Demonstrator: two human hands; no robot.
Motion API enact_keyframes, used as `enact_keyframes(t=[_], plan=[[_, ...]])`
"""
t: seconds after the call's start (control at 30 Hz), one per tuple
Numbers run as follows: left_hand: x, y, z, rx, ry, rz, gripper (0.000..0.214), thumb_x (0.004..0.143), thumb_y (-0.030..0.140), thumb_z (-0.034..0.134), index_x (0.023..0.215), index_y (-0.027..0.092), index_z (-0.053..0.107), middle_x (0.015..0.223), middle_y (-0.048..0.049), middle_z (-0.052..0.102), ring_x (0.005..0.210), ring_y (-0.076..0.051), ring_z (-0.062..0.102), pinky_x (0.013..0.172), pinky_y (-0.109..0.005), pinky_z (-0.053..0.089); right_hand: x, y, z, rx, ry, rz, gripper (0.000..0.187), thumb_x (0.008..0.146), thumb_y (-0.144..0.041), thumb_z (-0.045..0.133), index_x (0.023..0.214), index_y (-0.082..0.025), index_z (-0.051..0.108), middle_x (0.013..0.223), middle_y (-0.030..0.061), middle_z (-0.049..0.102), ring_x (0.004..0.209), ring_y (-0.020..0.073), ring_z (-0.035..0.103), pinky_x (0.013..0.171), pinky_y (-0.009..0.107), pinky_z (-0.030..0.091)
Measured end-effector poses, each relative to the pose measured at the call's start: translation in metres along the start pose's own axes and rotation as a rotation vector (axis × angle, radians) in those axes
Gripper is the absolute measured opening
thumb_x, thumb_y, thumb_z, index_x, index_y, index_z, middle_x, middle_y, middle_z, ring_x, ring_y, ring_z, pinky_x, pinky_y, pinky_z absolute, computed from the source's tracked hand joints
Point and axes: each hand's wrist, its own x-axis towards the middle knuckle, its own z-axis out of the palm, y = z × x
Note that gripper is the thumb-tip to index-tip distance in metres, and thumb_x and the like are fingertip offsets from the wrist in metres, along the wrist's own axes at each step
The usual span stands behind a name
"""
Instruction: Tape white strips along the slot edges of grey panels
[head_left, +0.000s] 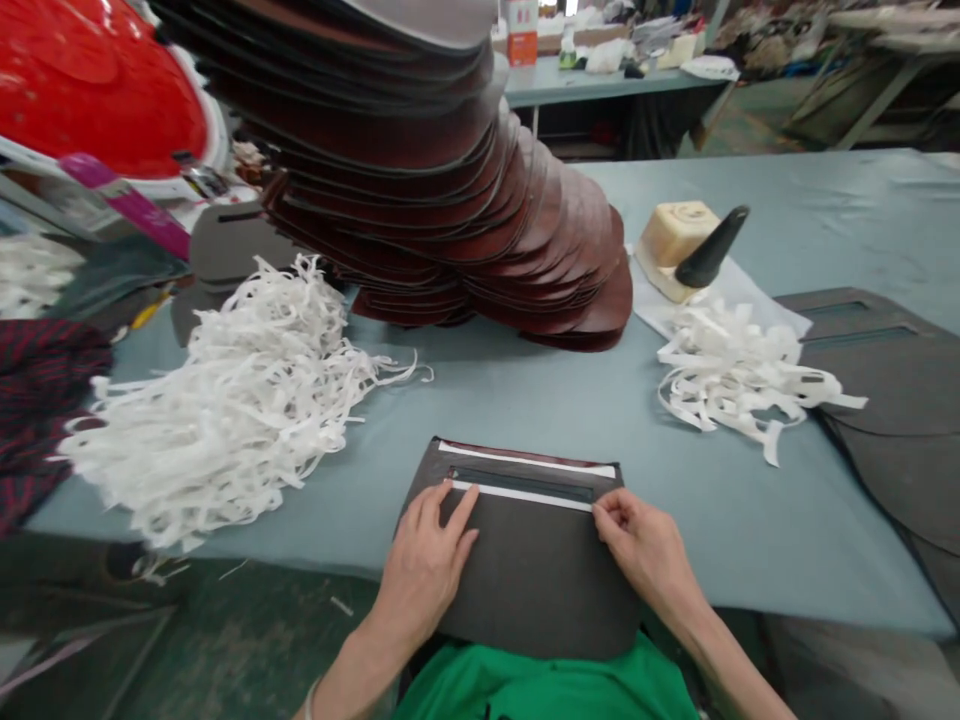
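- Green shirt (547, 685) at the bottom edge, with the dark panel (540, 590) just beyond, overhanging the near edge of the blue-grey table (495, 390).
- Left hand (426, 555): spread and gripping nothing, fingertips on the left end of the lower white strip (532, 496).
- Right hand (649, 545): thumb and forefinger pinched at that strip's right end (just below the panel's slot (517, 482)).
- Upper white strip (525, 459), above the slot.
- Farther out: loose white strips (247, 410) left, a smaller heap (739, 365) right, brown stack (465, 230) between (leaning).

Green top (551, 688), pale left wristband (312, 699)
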Motion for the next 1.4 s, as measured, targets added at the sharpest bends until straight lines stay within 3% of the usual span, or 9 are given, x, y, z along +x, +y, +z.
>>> enact_keyframes(t=[0.13, 0.3, 0.43, 0.67, 0.8, 0.93, 1.13, 1.27, 1.4], plan=[[-0.001, 0.009, -0.004, 0.109, -0.035, 0.019, 0.055, 0.084, 0.037, 0.056, 0.136, 0.034, 0.039, 0.130, -0.0128, 0.043, 0.117, -0.031, 0.044, 0.093, -0.048, 0.045, 0.001, -0.004, 0.001, -0.051, 0.023, 0.022, 0.017, 0.079, -0.034, 0.045, 0.070, -0.024, 0.056, 0.061, -0.0035, 0.061, 0.059, 0.0141, 0.056, 0.056, 0.025, 0.031], [0.001, 0.015, -0.001, 0.158, -0.027, -0.003, 0.056, 0.084, 0.037, 0.056, 0.137, 0.034, 0.038, 0.131, -0.0135, 0.044, 0.119, -0.032, 0.043, 0.093, -0.048, 0.045, 0.003, -0.007, 0.004, -0.165, 0.050, 0.035, 0.016, 0.079, -0.034, 0.045, 0.069, -0.024, 0.053, 0.062, -0.0025, 0.062, 0.058, 0.0146, 0.056, 0.055, 0.025, 0.029], [0.000, 0.015, -0.001, 0.159, -0.031, -0.004, 0.055, 0.085, 0.036, 0.054, 0.137, 0.034, 0.038, 0.131, -0.0137, 0.044, 0.119, -0.032, 0.043, 0.093, -0.048, 0.044, 0.008, -0.004, 0.003, -0.182, 0.073, -0.028, 0.003, 0.077, -0.026, 0.046, 0.078, -0.024, 0.047, 0.059, -0.0040, 0.059, 0.054, 0.0134, 0.053, 0.054, 0.024, 0.027], [0.000, 0.015, 0.000, 0.143, -0.013, -0.016, 0.054, 0.085, 0.037, 0.054, 0.136, 0.034, 0.039, 0.130, -0.0139, 0.044, 0.119, -0.032, 0.043, 0.094, -0.048, 0.043, 0.022, -0.009, -0.001, -0.261, 0.117, 0.033, 0.031, 0.074, -0.051, 0.054, 0.075, -0.024, 0.041, 0.059, 0.0007, 0.059, 0.057, 0.0178, 0.057, 0.051, 0.026, 0.027], [-0.001, 0.017, 0.002, 0.131, 0.003, -0.024, 0.053, 0.085, 0.035, 0.054, 0.136, 0.033, 0.040, 0.130, -0.0137, 0.044, 0.119, -0.031, 0.043, 0.095, -0.048, 0.044, 0.024, 0.000, -0.001, -0.028, -0.054, 0.047, 0.017, 0.081, -0.039, 0.046, 0.076, -0.025, 0.038, 0.048, -0.0059, 0.056, 0.038, 0.0113, 0.050, 0.043, 0.022, 0.027], [0.000, 0.016, 0.002, 0.112, 0.002, -0.027, 0.052, 0.085, 0.034, 0.054, 0.136, 0.032, 0.040, 0.131, -0.0136, 0.044, 0.121, -0.031, 0.043, 0.096, -0.047, 0.044, 0.029, 0.009, 0.003, 0.253, -0.188, 0.082, 0.016, 0.082, -0.037, 0.045, 0.079, -0.025, 0.035, 0.043, -0.0086, 0.056, 0.029, 0.0102, 0.046, 0.037, 0.020, 0.028], [0.025, 0.002, 0.005, 0.070, 0.010, 0.003, 0.047, 0.087, 0.032, 0.051, 0.133, 0.031, 0.043, 0.134, -0.0133, 0.040, 0.124, -0.030, 0.040, 0.100, -0.047, 0.041, 0.038, 0.005, 0.004, 0.199, -0.177, 0.106, 0.006, 0.082, -0.027, 0.041, 0.082, -0.025, 0.036, 0.045, -0.0086, 0.056, 0.031, 0.0103, 0.048, 0.039, 0.020, 0.029], [0.039, -0.003, 0.005, 0.029, 0.025, 0.023, 0.044, 0.086, 0.030, 0.053, 0.130, 0.030, 0.046, 0.133, -0.0123, 0.040, 0.124, -0.030, 0.040, 0.100, -0.050, 0.040, 0.034, -0.016, 0.002, -0.134, -0.013, -0.072, 0.006, 0.080, -0.018, 0.044, 0.083, -0.023, 0.044, 0.053, -0.0051, 0.058, 0.046, 0.0121, 0.053, 0.048, 0.023, 0.030], [0.042, -0.003, 0.001, -0.038, 0.037, -0.008, 0.041, 0.088, 0.027, 0.050, 0.129, 0.026, 0.045, 0.131, -0.0115, 0.043, 0.122, -0.028, 0.041, 0.100, -0.049, 0.040, 0.033, -0.051, 0.025, -0.228, 0.123, -0.570, 0.016, 0.087, -0.019, 0.043, 0.097, -0.022, 0.056, 0.079, 0.0028, 0.063, 0.075, 0.0171, 0.058, 0.065, 0.028, 0.039]])
